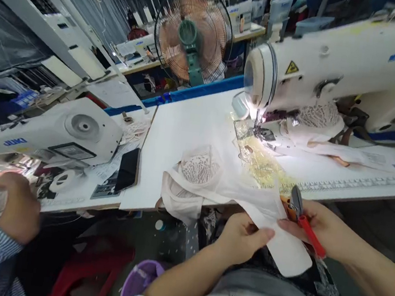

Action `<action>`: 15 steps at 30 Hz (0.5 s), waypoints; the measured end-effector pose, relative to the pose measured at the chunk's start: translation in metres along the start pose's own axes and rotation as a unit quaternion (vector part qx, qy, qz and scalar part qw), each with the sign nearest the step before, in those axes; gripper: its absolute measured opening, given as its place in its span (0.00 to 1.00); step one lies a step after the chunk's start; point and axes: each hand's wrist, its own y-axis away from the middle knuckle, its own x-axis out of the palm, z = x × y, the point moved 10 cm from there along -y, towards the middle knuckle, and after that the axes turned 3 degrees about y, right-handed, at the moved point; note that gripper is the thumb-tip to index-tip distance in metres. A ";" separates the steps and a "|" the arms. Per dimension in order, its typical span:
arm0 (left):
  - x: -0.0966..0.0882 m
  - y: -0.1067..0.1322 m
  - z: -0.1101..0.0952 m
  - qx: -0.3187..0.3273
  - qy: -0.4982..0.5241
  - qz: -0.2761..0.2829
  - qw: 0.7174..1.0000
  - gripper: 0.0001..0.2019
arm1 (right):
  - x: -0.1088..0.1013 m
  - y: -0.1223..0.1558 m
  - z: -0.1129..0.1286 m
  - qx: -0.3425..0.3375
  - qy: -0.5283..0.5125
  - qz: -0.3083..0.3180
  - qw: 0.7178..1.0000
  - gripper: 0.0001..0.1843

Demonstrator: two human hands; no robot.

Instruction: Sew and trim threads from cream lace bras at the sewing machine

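Closest of all, two bare hands work in front of the right-hand JUKI sewing machine (355,62). The left hand (244,240) has its thumb and bent finger pressed shut on the edge of a white bra (228,188). The right hand (313,227) has its thumb down on the same cloth, a little nearer the long, round-ended band, and red-handled scissors (305,225) lie across that hand, blades pointing up toward the machine.

To hold this well, it seems best to keep both thumbs close together, pull the band smooth but not tight, and keep the blades tipped away from the cloth.

The band looks smooth and soft. The cup has see-through lace (200,167) with a swirly pattern, and it lies on the white table (193,123), left of the machine, with some cloth drooping over the edge. Just under the needle, a shiny, crinkly yellow sheet (260,163) comes down toward the bra. A flat ruler strip (358,184) runs along the table edge in front of the machine.

Well left of the machine are a black phone (128,168) and a co-worker's hand (19,205), blurry. Behind the table, left of the machine, stands a round wire fan (193,34).
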 end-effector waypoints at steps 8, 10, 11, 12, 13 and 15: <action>-0.003 0.014 0.037 -0.051 0.127 -0.097 0.986 0.18 | 0.001 0.008 -0.042 0.053 -0.168 -0.100 0.979 0.21; -0.006 0.017 0.038 -0.056 0.123 -0.109 0.985 0.17 | 0.001 0.008 -0.043 0.056 -0.203 -0.108 0.972 0.22; -0.008 0.018 0.038 -0.057 0.118 -0.115 0.985 0.17 | 0.002 0.008 -0.042 0.055 -0.215 -0.108 0.969 0.22; -0.009 0.019 0.039 -0.058 0.113 -0.119 0.985 0.17 | 0.002 0.008 -0.039 0.053 -0.224 -0.108 0.967 0.21; -0.010 0.020 0.039 -0.059 0.107 -0.123 0.985 0.16 | 0.001 0.008 -0.036 0.051 -0.230 -0.108 0.966 0.21; -0.012 0.021 0.038 -0.055 0.094 -0.133 0.985 0.16 | -0.001 0.009 -0.031 0.044 -0.234 -0.113 0.965 0.20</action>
